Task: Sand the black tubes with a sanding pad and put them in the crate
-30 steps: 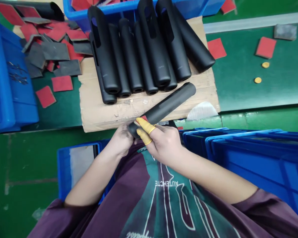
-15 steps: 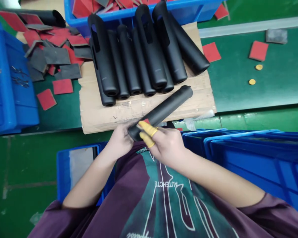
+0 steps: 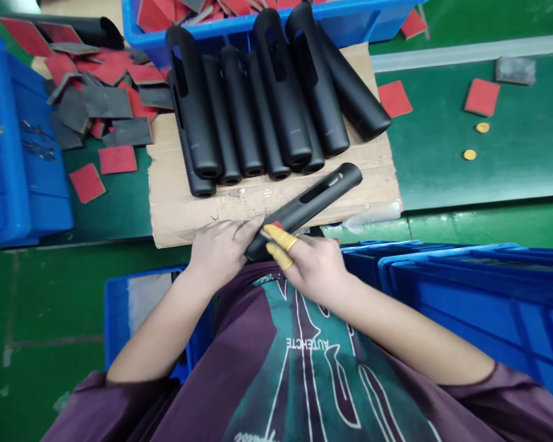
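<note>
A black tube [image 3: 309, 204] with a long slot on top lies slanted over the near edge of a cardboard sheet [image 3: 184, 202]. My right hand [image 3: 309, 265], with yellow finger cots on two fingers, grips the tube's near end together with a small red piece. My left hand [image 3: 219, 247] rests beside that end, fingers stretched toward it and touching it. Several more black tubes [image 3: 258, 104] lie side by side on the cardboard behind.
Red and grey foam squares [image 3: 96, 104] are scattered at the back left, and a blue bin [image 3: 239, 18] of them stands behind the tubes. Blue crates sit at the left [image 3: 18, 147], right [image 3: 479, 294] and below my left arm [image 3: 133, 307]. Two yellow discs [image 3: 470, 155] lie on the green belt.
The tube has been rolled so that its slot now faces up. My left hand has loosened from the tube's end and its fingers have spread flat.
</note>
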A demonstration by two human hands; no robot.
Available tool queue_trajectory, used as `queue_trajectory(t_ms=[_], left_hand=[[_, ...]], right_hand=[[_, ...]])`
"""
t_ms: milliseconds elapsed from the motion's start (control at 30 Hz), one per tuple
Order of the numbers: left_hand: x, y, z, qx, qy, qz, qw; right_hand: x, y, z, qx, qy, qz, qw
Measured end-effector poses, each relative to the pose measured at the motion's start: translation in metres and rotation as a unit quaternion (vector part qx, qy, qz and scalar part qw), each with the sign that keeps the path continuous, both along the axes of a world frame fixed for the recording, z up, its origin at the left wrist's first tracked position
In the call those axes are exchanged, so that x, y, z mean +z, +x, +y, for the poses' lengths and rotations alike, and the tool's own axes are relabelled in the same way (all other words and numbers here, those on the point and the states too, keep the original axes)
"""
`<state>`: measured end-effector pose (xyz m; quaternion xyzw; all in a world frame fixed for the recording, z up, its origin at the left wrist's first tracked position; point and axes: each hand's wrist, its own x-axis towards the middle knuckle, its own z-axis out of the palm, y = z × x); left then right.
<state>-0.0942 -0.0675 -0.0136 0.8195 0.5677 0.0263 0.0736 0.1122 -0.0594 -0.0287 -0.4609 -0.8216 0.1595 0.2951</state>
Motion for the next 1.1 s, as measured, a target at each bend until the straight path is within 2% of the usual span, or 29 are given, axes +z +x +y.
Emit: queue_trajectory(t_ms=[33, 100, 167, 200, 233, 300, 367, 400, 467, 500, 567, 633, 667, 733, 833, 867, 933, 1000, 1100], left_hand=[[-0.002, -0.002, -0.001, 0.003, 0.007, -0.021, 1.0], [-0.009, -0.005, -0.003, 0.026, 0.011, -0.105, 0.994], [-0.016, -0.004, -0.004, 0.086, -0.007, -0.255, 0.963], [-0.019, -0.001, -0.005, 0.125, -0.029, -0.346, 0.929], [-0.022, 0.003, -0.005, 0.167, -0.06, -0.435, 0.883], [-0.024, 0.013, -0.005, 0.245, -0.123, -0.577, 0.77], [-0.023, 0.024, -0.004, 0.306, -0.167, -0.66, 0.665], [-0.021, 0.029, -0.003, 0.335, -0.182, -0.682, 0.624], [-0.017, 0.037, -0.003, 0.37, -0.201, -0.703, 0.573], [-0.014, 0.041, -0.003, 0.374, -0.208, -0.706, 0.565], [-0.009, 0.045, -0.004, 0.36, -0.217, -0.705, 0.57], [-0.006, 0.047, -0.005, 0.355, -0.235, -0.7, 0.573], [-0.005, 0.046, -0.005, 0.364, -0.255, -0.693, 0.567], [-0.006, 0.045, -0.006, 0.391, -0.301, -0.675, 0.549], [-0.011, 0.043, -0.007, 0.407, -0.343, -0.662, 0.527], [-0.012, 0.043, -0.007, 0.407, -0.345, -0.664, 0.524], [-0.013, 0.045, -0.007, 0.408, -0.343, -0.667, 0.521], [-0.012, 0.049, -0.006, 0.41, -0.333, -0.669, 0.522], [-0.01, 0.055, -0.004, 0.405, -0.303, -0.685, 0.525]], right_hand=[[-0.001, 0.003, 0.004, -0.017, -0.002, 0.001, 1.0], [-0.008, 0.023, 0.027, -0.111, -0.001, 0.007, 0.994], [-0.016, 0.05, 0.059, -0.192, -0.001, 0.008, 0.981], [-0.019, 0.061, 0.072, -0.219, -0.001, 0.009, 0.976], [-0.022, 0.068, 0.081, -0.233, 0.0, 0.009, 0.972], [-0.023, 0.071, 0.085, -0.244, 0.005, 0.014, 0.97], [-0.021, 0.059, 0.069, -0.231, 0.011, 0.024, 0.973], [-0.018, 0.049, 0.057, -0.216, 0.013, 0.028, 0.976], [-0.01, 0.025, 0.028, -0.155, 0.017, 0.033, 0.987], [-0.005, 0.014, 0.014, -0.114, 0.017, 0.036, 0.993], [0.004, -0.005, -0.007, -0.036, 0.021, 0.043, 0.998], [0.009, -0.011, -0.013, 0.024, 0.03, 0.044, 0.998], [0.008, -0.008, -0.009, 0.033, 0.034, 0.037, 0.998], [0.003, 0.008, 0.011, -0.003, 0.036, 0.011, 0.999], [-0.007, 0.043, 0.05, -0.155, 0.014, -0.024, 0.988], [-0.008, 0.05, 0.057, -0.195, 0.007, -0.028, 0.98], [-0.007, 0.049, 0.056, -0.22, 0.005, -0.026, 0.975], [-0.001, 0.029, 0.034, -0.172, 0.01, -0.015, 0.985], [0.011, -0.009, -0.008, -0.031, 0.028, 0.007, 0.999]])
